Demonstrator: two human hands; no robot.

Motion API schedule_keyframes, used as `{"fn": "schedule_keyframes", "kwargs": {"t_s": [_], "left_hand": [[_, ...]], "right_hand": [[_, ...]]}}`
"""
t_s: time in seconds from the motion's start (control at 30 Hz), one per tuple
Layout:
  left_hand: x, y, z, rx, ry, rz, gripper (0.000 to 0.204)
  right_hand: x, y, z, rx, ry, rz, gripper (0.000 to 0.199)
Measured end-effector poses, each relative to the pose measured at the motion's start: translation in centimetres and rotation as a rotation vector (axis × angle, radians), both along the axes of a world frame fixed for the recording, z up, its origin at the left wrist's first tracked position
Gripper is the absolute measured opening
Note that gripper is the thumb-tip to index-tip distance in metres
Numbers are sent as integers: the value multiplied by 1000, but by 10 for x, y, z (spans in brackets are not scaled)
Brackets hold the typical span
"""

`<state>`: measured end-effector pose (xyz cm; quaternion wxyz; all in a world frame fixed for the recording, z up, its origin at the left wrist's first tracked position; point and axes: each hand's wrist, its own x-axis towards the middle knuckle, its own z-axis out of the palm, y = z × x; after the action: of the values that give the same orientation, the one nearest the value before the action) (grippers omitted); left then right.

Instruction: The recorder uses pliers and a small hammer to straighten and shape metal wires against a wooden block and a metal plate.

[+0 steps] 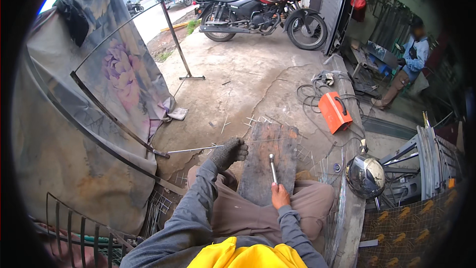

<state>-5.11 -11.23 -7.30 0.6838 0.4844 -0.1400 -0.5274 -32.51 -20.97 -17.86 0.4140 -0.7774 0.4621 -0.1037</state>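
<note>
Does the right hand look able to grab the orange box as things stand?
Probably not: the right hand is wrapped around a metal tool, and the orange box sits farther out, off to the right.

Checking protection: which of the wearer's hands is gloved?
The left hand, in a dark grey glove, holding a thin silver rod; the bare right hand grips a silver metal tool.

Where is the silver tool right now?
In the head view, below and right of centre: the silver tool is in the right hand, over the wooden board.
</note>
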Motion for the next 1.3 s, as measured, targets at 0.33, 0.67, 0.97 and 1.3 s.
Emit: {"fn": "schedule_keyframes", "kwargs": {"t_s": [0.33,0.67,0.97,1.3], "left_hand": [[-4,38,-96,-127,599,67,14],[-2,34,-139,-28,712,-113,14],[2,36,-178,310,649,119,15],[5,36,-193,502,448,208,19]], "right_hand": [[-5,11,25,-97,-101,-35,44],[-1,12,37,-182,-253,-128,42],[-2,1,8,-72,5,-64,48],[-2,1,-4,-89,-10,-77,50]]}}
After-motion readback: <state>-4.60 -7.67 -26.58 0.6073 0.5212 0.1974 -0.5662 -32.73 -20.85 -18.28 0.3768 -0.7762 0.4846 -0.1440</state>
